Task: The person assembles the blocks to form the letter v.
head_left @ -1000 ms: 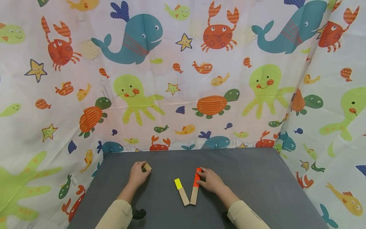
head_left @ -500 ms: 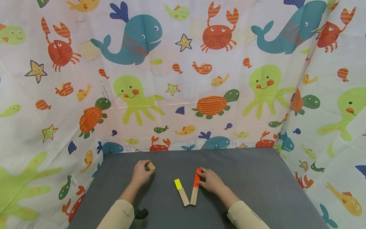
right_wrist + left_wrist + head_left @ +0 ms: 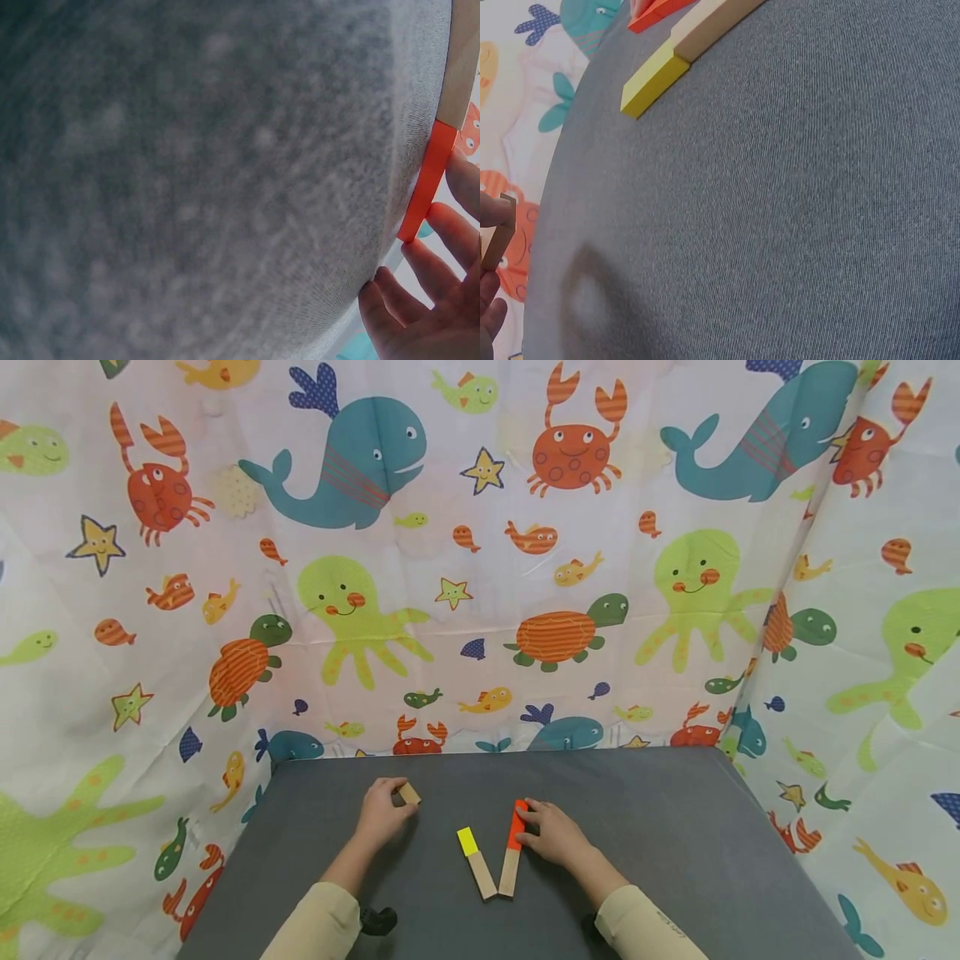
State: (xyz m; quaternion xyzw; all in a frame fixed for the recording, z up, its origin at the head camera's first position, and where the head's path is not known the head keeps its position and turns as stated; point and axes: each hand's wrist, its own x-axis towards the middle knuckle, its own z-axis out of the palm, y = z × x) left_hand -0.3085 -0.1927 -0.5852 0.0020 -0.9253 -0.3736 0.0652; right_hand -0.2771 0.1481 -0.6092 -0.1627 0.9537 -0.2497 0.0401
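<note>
My left hand pinches a small plain wooden block between thumb and fingers at the back left of the table; in the left wrist view that block is partly cut off. The fingertips and thumb of my right hand rest on an orange-red block. A plain wooden block lies end to end with it, nearer to me. To their left, a yellow block touches another plain wooden block. The two rows form a V with the point towards me.
The blocks lie on a grey cloth-covered table. A curtain printed with sea animals hangs along its back and sides. Something small and dark sticks out beside the left cuff.
My left hand has moved to the right with the wooden block in its fingers. The right hand and the blocks in the V have stayed where they were.
</note>
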